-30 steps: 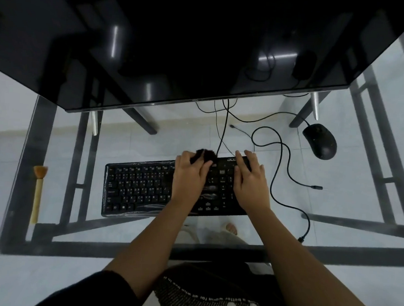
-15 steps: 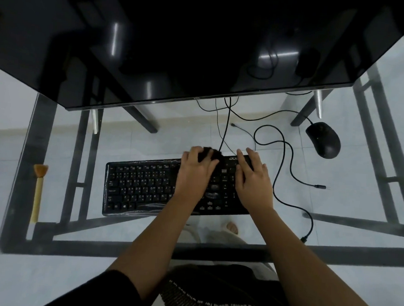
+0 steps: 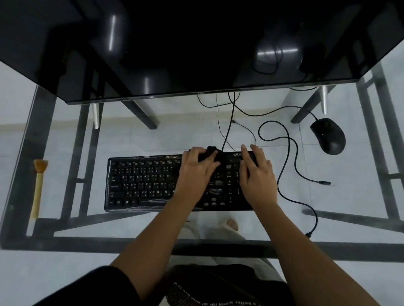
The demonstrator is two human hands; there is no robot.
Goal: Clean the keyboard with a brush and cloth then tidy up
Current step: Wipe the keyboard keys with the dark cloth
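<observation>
A black keyboard [image 3: 142,182] under a clear plastic cover lies in the middle of the glass table [image 3: 50,226]. My left hand [image 3: 199,168] grips a dark cloth [image 3: 211,153] and presses it on the keyboard's far edge, right of centre. Laid flat on the keyboard's right end, over the number pad, is my right hand [image 3: 257,174] with its fingers straight. A brush [image 3: 38,185] with orange bristles and a pale handle lies by the table's left edge, well apart from both hands.
A large black monitor [image 3: 179,38] overhangs the far side of the table. A black mouse [image 3: 328,135] sits at the far right. Loose black cables [image 3: 290,163] loop between keyboard and mouse. The table's dark frame and my foot [image 3: 231,224] show through the glass.
My left hand has pushed the cloth a little farther toward the keyboard's far edge. My right hand has stayed flat on the right end.
</observation>
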